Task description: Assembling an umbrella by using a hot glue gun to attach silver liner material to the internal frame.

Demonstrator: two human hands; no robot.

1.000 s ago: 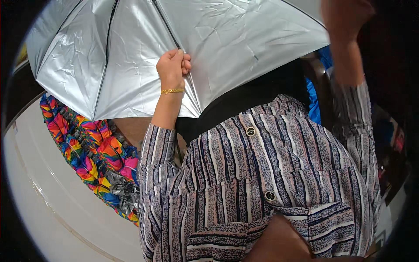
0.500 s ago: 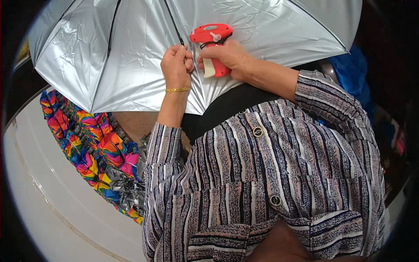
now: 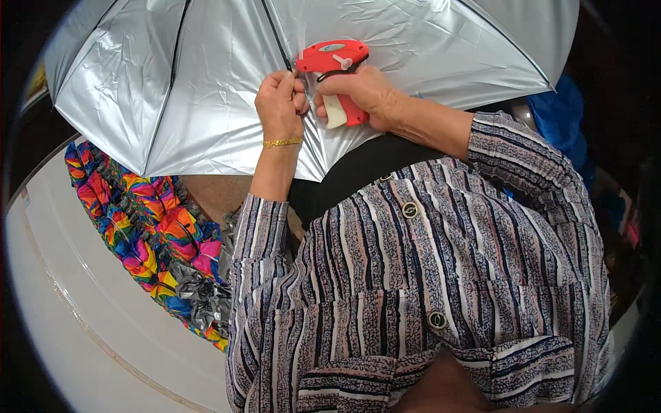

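A silver umbrella [image 3: 220,110] lies spread open across my lap, its dark ribs running over the inner cloth. My left hand [image 3: 280,107] is closed, pinching a rib [image 3: 277,36] and the cloth beside it between thumb and fingers. In my right hand [image 3: 365,95] is a red tagging gun [image 3: 330,56] with a white trigger, fingers wrapped round its handle. The gun's nose points left and sits right by my left fingertips at the rib. Whether its needle has entered the cloth is hidden.
Rows of folded rainbow-coloured cloth bundles [image 3: 138,227] lie at the left, with crumpled silver cloth [image 3: 203,292] beside them. A white curved surface [image 3: 76,289] reaches along the left edge. Blue material [image 3: 559,117] hangs at the right.
The tagging gun has tipped and shifted slightly, bringing its nose down beside my left fingertips. My left hand keeps its pinch almost in place.
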